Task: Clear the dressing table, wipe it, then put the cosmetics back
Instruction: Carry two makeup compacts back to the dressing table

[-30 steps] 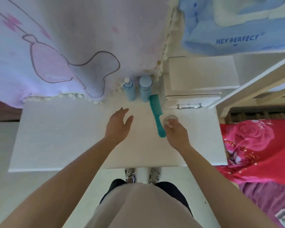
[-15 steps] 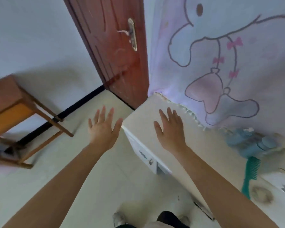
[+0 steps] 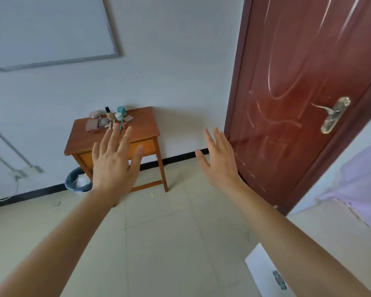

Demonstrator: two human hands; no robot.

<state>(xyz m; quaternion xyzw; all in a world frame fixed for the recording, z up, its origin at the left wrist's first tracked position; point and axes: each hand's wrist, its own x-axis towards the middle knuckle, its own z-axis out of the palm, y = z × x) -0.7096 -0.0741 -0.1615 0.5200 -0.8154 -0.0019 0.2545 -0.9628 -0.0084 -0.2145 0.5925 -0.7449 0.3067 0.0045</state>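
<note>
My left hand and my right hand are both stretched out in front of me with straight, spread fingers, holding nothing. Beyond them, against the far wall, stands a small brown wooden table with several cosmetics on its top: a tall bottle, teal and white jars, flat compacts. My left fingertips overlap that pile in the view but are well short of it. A white corner of the dressing table shows at the bottom right beneath my right forearm.
A dark red door with a brass handle is shut on the right. A grey waste bin sits on the floor left of the wooden table. Pale tiled floor lies between me and the table.
I have turned left, away from the dressing table, so the wooden table is now ahead. My right hand let go of the small round jar a second ago; both hands are empty.
</note>
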